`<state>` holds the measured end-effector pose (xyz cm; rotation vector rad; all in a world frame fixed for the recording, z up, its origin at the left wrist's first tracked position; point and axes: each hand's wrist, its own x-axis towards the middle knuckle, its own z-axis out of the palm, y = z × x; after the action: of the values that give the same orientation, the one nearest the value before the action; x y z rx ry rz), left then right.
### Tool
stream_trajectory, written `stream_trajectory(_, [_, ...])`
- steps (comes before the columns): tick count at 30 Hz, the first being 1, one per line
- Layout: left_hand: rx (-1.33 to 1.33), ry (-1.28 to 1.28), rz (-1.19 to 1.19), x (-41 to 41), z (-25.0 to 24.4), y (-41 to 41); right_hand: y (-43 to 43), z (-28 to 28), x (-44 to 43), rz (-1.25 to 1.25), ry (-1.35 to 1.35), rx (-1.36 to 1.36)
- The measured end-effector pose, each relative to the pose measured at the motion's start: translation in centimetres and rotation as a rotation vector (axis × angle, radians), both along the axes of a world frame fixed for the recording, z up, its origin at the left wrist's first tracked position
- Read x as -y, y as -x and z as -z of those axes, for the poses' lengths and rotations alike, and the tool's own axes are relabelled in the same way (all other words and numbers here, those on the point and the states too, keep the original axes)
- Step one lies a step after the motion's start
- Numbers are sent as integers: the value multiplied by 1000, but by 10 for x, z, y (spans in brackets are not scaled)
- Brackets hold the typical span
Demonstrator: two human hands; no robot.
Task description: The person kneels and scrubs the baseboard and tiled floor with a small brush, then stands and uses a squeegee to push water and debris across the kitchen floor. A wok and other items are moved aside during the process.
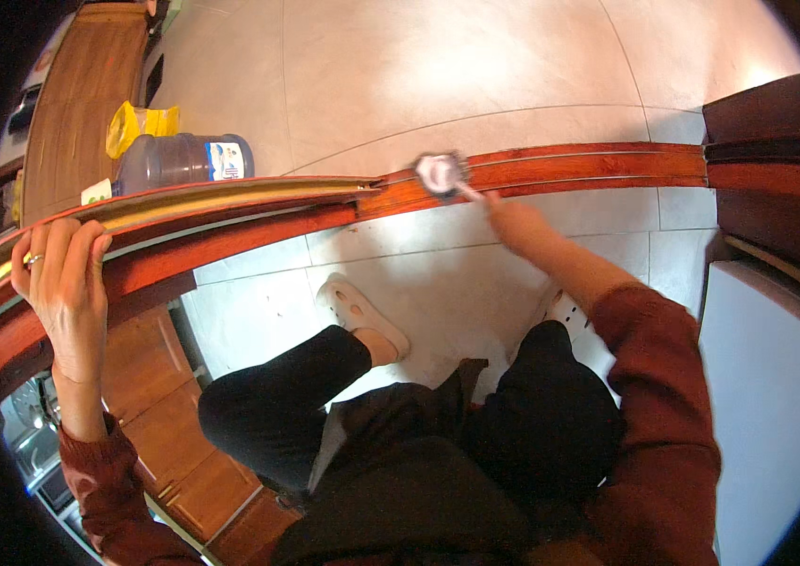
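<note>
At the left, my left hand (64, 293), with a ring on one finger, has its fingers hooked over the edge of a reddish wooden sliding door (230, 200). My right hand (515, 225) is closed around the thin handle of a brush (437, 174) with a pale head and dark bristles, somewhat blurred. The brush head lies over the red wooden floor track (584, 167), just right of the door's end. Metal strips run along the track. Whether the bristles touch the wood cannot be told.
Beyond the door lie a large clear water bottle (181, 157) and a yellow plastic bag (142, 126). Wooden cabinets (166, 424) stand at the lower left, a pale appliance or panel (768, 396) at the right. My feet in light clogs (361, 311) rest on the tiles.
</note>
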<state>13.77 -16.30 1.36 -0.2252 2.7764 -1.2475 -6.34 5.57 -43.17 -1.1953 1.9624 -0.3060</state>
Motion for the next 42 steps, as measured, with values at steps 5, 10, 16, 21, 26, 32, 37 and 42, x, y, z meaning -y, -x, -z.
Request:
stream_trajectory(5, [15,-23,9,1,1,3,3,-13,1,-20,66,-100])
stream_trajectory(10, [-30,-26,-54,-2,-7,-8,66,-14,-118,396,-207,-239])
stream_trajectory(16, [5,-25,4,-16,-2,26,162,5,-212,881,-180,-436])
stream_trajectory(21, [-17,-19,109,-38,3,64,160,38,-193,1208,-120,-131])
stream_trajectory(26, [-26,-49,262,-64,-2,92,88,7,-182,747,62,-249])
stream_trajectory(32, [-74,-89,324,-87,4,132,150,37,-249,1203,-37,-256])
stream_trajectory(37, [-49,-55,400,-112,0,165,98,13,-206,1137,-46,-55])
stream_trajectory(42, [-122,-94,468,-130,7,194,125,14,-264,1374,-2,-116])
